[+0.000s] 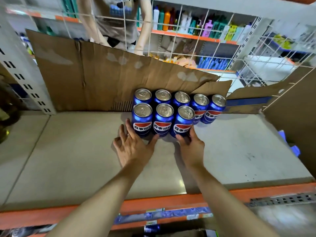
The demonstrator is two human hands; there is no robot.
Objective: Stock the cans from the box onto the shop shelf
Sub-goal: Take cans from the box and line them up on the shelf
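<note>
A large sheet of brown cardboard [95, 74] stands upright at the back, leaning against a white wire grid [196, 41]. It has pale torn patches along its upper edge. Through the grid a second person [116, 23] in a beige top is seen in the next aisle. Behind that person, bottles [193, 23] in white, orange, green, purple and yellow stand in a row on a far rack with an orange edge. Lower on that rack there are blue packs [212, 63]. At the left, a white upright post [20, 69] with dark slots rises at an angle. At the far left edge something dark and blurred is visible; I cannot tell what it is.
</note>
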